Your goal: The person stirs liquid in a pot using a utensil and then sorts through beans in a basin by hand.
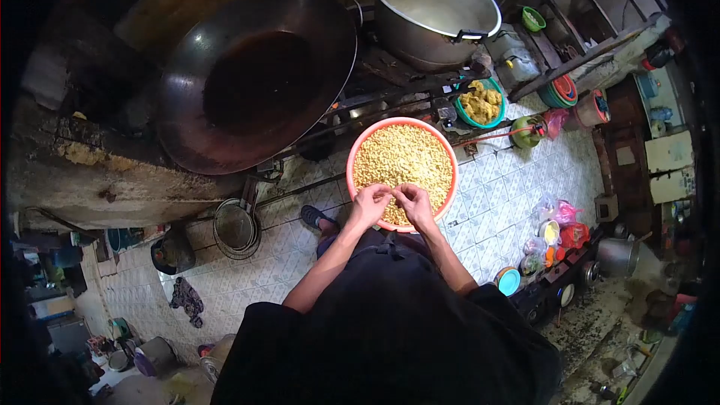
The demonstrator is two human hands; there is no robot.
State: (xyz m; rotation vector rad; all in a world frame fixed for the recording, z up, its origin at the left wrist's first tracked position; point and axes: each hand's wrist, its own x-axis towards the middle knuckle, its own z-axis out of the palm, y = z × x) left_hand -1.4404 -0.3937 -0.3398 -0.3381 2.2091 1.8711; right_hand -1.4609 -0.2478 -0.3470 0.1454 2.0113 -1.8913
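Honestly can't tell how much is done, but loads looks left: small pale-yellow pieces (405, 154) fill that round coral plastic basin (349, 165) beneath your left hand (370, 204) and right hand (415, 204), fingertips pinched, on what I can't tell.

Left hand (370, 205) and right hand (415, 205) nearly meet over a pink basin (401, 121) of grains (405, 156), a wok (259, 86) left of it.
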